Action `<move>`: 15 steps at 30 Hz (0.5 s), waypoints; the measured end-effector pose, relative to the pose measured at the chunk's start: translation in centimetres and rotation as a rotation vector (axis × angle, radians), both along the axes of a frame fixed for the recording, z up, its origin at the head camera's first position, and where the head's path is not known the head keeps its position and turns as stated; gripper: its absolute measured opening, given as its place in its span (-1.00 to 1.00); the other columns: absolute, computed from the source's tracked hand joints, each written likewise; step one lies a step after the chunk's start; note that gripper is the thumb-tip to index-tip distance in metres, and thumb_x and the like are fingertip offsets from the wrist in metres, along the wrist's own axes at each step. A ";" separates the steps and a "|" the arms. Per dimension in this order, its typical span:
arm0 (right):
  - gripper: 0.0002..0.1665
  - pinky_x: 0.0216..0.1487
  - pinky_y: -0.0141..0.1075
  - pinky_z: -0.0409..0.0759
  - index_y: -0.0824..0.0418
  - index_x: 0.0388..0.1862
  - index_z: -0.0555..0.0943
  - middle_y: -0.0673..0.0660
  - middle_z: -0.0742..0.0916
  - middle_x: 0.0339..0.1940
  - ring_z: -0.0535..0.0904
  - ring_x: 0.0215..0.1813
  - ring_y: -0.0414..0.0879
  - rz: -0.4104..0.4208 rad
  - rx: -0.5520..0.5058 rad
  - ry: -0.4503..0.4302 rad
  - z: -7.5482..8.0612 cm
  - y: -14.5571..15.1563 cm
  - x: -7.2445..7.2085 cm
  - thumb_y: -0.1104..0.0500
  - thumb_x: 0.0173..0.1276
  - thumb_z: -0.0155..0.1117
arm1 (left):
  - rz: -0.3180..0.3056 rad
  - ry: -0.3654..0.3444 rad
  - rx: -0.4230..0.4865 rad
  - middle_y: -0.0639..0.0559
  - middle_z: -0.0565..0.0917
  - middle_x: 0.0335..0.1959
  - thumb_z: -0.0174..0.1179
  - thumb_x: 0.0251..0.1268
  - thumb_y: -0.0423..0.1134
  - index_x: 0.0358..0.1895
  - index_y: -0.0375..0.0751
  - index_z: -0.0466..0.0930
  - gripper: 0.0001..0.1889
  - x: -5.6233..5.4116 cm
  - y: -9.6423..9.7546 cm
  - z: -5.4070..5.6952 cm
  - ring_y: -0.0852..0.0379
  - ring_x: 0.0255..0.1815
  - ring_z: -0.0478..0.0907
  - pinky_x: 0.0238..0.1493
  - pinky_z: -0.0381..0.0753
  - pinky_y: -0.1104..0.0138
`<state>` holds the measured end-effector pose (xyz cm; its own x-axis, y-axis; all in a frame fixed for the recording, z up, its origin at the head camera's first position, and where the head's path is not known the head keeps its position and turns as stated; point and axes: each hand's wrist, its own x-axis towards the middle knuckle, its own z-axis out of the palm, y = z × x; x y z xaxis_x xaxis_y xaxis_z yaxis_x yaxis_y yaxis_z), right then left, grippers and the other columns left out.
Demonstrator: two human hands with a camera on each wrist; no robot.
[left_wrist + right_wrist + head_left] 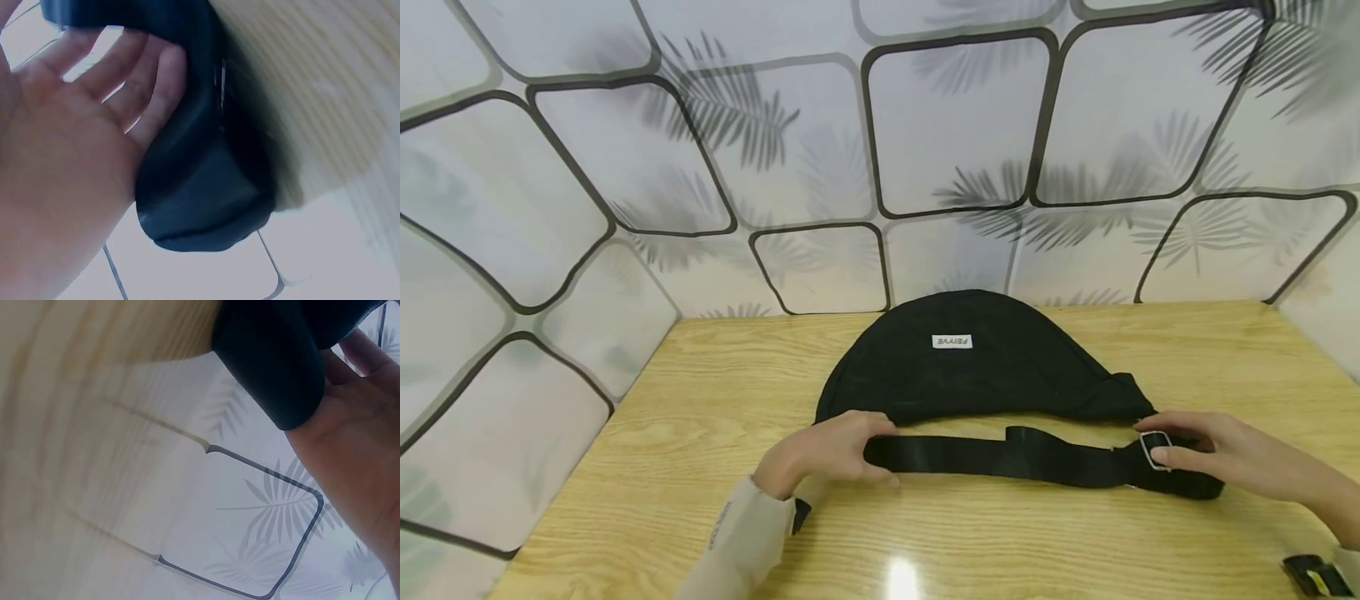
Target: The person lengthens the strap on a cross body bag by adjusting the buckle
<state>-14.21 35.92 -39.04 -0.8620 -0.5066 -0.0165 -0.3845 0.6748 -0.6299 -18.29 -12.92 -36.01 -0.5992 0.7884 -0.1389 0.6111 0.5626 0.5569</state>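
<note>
A black half-moon bag lies on the table, its white label upside down in the head view. In front of it stretches its wide black strap, with a small raised fold near the middle. My left hand holds the strap's left part between fingers and thumb; from the left wrist, the strap loops past the curled fingers. At the strap's right end, my right hand pinches it by a silver metal slider buckle. The right wrist view shows the looped strap against the palm.
The light wooden table meets a wall covering with dark outlines and leaf prints at the back and sides. A small dark object with a yellow mark sits at the lower right, by the right sleeve.
</note>
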 end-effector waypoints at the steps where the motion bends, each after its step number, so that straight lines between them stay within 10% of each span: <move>1: -0.61 -0.20 -0.37 0.61 0.45 0.26 0.54 0.19 0.68 0.12 0.50 0.05 -0.50 0.002 -0.001 -0.003 0.0 0.1 0.0 0.26 0.56 0.18 | -0.007 -0.009 -0.003 -0.07 0.68 0.05 0.47 0.25 -0.09 0.11 -0.36 0.66 -0.51 0.0 -0.1 -0.1 0.10 0.08 0.59 0.13 0.55 0.30; 9: -0.60 -0.16 -0.38 0.58 0.49 0.25 0.53 0.37 0.65 0.14 0.47 0.03 -0.54 -0.038 0.031 -0.078 0.7 0.6 0.1 0.23 0.67 -0.05 | 0.071 -0.167 0.051 0.27 0.35 -0.62 0.13 0.57 -0.09 -0.42 -0.17 0.61 -0.66 0.2 -1.2 -0.3 0.33 -0.62 0.22 -0.42 0.32 0.42; 15: -0.64 -0.19 -0.37 0.61 0.47 0.11 0.60 0.06 0.73 -0.06 0.58 -0.12 -0.43 -0.036 0.030 -0.039 0.8 0.8 0.0 0.26 0.68 -0.08 | 0.155 -0.048 0.017 0.17 0.61 -0.57 0.00 0.64 0.00 -0.37 -0.21 0.77 -0.52 0.9 -2.0 -0.2 0.32 -0.58 0.43 -0.34 0.49 0.37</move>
